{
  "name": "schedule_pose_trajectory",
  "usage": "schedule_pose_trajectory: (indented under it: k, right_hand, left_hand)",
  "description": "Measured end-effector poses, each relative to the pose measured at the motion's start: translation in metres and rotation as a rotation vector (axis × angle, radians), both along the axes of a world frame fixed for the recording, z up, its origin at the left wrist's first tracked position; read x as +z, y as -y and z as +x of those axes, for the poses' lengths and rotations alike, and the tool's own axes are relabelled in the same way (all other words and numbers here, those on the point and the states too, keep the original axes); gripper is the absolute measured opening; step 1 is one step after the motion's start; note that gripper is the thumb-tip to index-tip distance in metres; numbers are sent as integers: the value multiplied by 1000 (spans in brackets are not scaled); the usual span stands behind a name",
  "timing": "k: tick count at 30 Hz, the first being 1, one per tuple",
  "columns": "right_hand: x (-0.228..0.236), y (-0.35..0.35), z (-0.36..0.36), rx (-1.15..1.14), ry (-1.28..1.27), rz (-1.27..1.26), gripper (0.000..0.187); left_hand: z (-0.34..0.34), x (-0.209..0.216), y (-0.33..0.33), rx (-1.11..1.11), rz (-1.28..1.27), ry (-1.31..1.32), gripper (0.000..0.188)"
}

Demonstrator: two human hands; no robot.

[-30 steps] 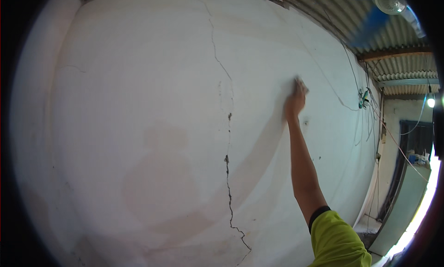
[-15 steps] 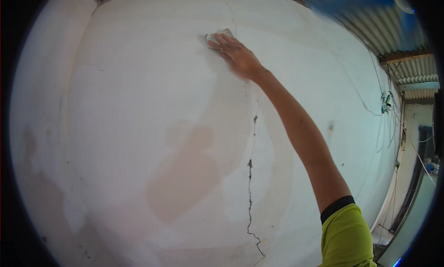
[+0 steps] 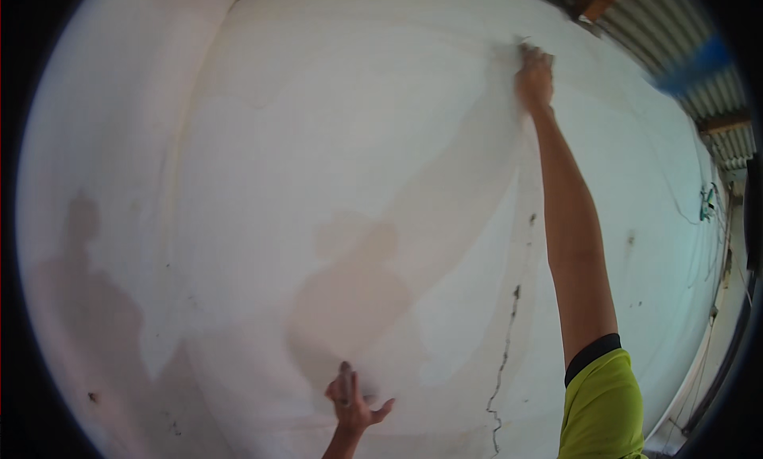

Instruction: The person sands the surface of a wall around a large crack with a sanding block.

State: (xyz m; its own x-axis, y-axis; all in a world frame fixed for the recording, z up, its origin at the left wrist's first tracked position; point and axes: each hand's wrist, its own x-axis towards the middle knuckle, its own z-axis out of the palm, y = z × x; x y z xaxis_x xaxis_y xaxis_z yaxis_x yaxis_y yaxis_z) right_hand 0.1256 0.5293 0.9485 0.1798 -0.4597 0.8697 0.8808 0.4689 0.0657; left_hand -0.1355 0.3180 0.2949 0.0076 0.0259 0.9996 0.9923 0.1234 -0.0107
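Note:
My right hand (image 3: 535, 81) reaches high up the white wall (image 3: 318, 157), its fingers pressing a folded piece of sandpaper (image 3: 549, 59) to the surface. The hand covers most of that piece, and motion blurs it. Low in the view, my left hand (image 3: 358, 411) is raised close to the wall, its thumb out to the side. A slim grey-brown object with a dark tip (image 3: 345, 373) stands up among its fingers; its kind is unclear. A dark, jagged crack (image 3: 501, 364) runs down the wall below my right hand.
A corrugated roof (image 3: 660, 30) on wooden beams (image 3: 604, 0) slopes over the upper right. Cables and a green item (image 3: 706, 203) hang on the wall at the right. A side wall (image 3: 103, 125) meets this one at the left. Shadows fall across the wall.
My right hand has moved right in the view with the sandpaper, still high on the wall. My left hand has come into view from below. The view has turned somewhat left.

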Motion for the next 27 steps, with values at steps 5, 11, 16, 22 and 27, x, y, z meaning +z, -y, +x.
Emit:
schedule_pose_trajectory:
  k: [5,11,16,22,27]
  right_hand:
    - [26,34,-72,99,-171,-123,53]
    - [-11,136,-240,-42,145,-14,53]
    - [-98,200,-342,94,447,57,53]
    - [-114,192,-328,300,695,86,56]
    - [-47,130,-231,355,410,91,59]
  left_hand:
    - [3,-1,0,-37,-8,17,95]
    - [-1,-4,0,14,-25,9,82]
    - [-21,-5,11,-190,-6,-66,77]
    - [-103,-29,147,235,-285,122,70]
    - [-181,-22,330,659,-125,-173,12]
